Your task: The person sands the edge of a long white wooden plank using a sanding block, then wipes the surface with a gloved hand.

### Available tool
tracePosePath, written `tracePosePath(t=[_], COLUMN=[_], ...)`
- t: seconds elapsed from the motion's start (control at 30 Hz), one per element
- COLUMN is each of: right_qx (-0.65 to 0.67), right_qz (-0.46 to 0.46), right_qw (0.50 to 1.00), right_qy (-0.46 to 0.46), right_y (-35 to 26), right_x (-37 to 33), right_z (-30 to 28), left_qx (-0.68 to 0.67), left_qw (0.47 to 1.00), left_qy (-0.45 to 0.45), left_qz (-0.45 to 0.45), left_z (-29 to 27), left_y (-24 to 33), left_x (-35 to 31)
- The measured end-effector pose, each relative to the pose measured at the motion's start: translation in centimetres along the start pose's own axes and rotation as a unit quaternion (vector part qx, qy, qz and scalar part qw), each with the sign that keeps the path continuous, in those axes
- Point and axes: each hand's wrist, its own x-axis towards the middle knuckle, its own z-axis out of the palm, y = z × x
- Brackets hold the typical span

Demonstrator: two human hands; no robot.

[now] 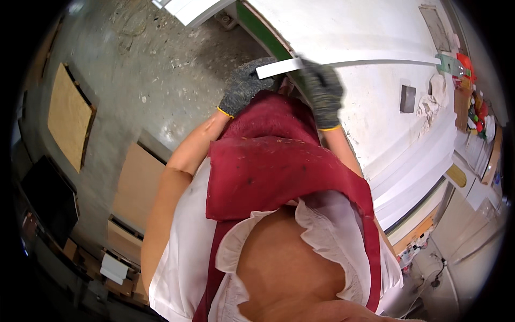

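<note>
Red apron [279, 166] nearest; gloved left hand [244, 86], right hand [323, 91] grip white strip [354, 62].

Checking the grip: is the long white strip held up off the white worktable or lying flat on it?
Cannot tell. Both gloved hands, left hand and right hand, grip the white strip near one end; the rest runs over the worktable.

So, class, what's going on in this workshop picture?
A person in grey work gloves and a red apron holds a long white strip at the edge of a white workbench. The left hand grips the strip's near end; the right hand clasps it just beside. The strip runs along the bench towards a green tool. Brown boards lie on the concrete floor.
</note>
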Motion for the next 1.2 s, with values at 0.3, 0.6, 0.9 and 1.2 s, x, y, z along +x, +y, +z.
tracePosePath(t=[0.3, 0.6, 0.9, 1.2], right_qx=[-0.208, -0.318, -0.217, -0.289], right_qz=[-0.158, -0.078, -0.141, 0.067], right_qw=[0.965, 0.945, 0.966, 0.927], right_qy=[-0.03, 0.021, -0.005, 0.23], right_y=[2.3, 10.7, 9.7, 27.8], right_x=[1.6, 6.3, 5.7, 20.1], right_z=[0.8, -7.2, -5.7, -26.7], left_qx=[0.022, -0.067, -0.053, -0.054], left_qw=[1.0, 0.994, 0.986, 0.976], left_qy=[-0.001, -0.065, -0.042, -0.012], left_qz=[0.012, -0.053, -0.152, -0.211], left_z=[-0.6, -1.0, -7.4, -9.1], left_y=[-2.6, -1.6, 1.2, 1.4], left_x=[0.2, 1.4, -4.3, -5.8])
